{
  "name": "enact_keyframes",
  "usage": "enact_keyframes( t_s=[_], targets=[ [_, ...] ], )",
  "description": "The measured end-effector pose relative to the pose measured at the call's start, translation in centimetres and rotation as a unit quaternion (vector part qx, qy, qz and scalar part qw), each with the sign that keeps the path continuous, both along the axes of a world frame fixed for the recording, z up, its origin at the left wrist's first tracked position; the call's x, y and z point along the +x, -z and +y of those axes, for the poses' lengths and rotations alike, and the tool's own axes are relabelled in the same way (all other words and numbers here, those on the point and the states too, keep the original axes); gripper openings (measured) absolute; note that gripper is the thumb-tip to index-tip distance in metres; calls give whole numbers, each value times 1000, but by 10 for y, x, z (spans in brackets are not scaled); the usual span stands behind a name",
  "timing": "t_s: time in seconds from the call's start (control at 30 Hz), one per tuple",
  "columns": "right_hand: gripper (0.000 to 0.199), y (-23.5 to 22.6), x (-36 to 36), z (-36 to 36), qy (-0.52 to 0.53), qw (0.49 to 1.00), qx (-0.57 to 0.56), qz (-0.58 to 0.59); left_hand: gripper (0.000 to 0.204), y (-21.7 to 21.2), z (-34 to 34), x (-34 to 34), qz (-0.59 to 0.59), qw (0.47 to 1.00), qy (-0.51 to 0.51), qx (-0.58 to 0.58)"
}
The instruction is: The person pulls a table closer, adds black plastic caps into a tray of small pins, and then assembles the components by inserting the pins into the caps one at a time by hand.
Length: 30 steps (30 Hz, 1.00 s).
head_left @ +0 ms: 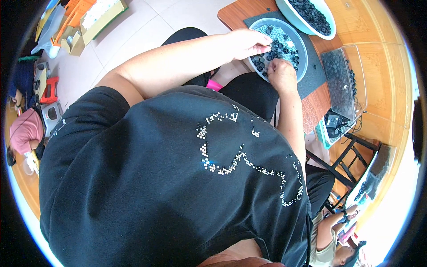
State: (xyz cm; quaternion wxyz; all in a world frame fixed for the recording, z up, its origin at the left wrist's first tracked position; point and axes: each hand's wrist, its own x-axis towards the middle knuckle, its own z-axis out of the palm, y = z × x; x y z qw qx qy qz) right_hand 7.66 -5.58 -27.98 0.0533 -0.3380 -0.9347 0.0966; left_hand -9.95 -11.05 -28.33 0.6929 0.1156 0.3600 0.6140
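As the left hand (252,44) bunches its fingers at the bowl (303,52), the right hand (283,75) curls over dark pieces (276,46), both grips unclear, apparently sorting, precise pinching needed next.

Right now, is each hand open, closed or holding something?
Left hand: partly curled over the bowl; grip cannot be told.
Right hand: curled downward; grip cannot be told.

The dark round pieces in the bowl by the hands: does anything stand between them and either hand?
Nothing visible does. The left hand and right hand both reach over the rim of the pale blue bowl toward the dark round pieces; contact is hard to tell.
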Motion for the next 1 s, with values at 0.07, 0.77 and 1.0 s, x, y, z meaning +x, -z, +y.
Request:
enact_keyframes(
  t_s=[0.07,0.77,1.0],
  targets=[
    [13,-1,1,0,10,1000,26,-8,19,-3,0,2,-2,1000,3,-8],
    [9,-38,-15,-28,1,940,-45,339,18,-11,-10,15,-15,998,38,-40],
    [7,-38,3,-11,137,728,-387,549,23,-9,-9,8,-31,998,43,14]
  ],
)
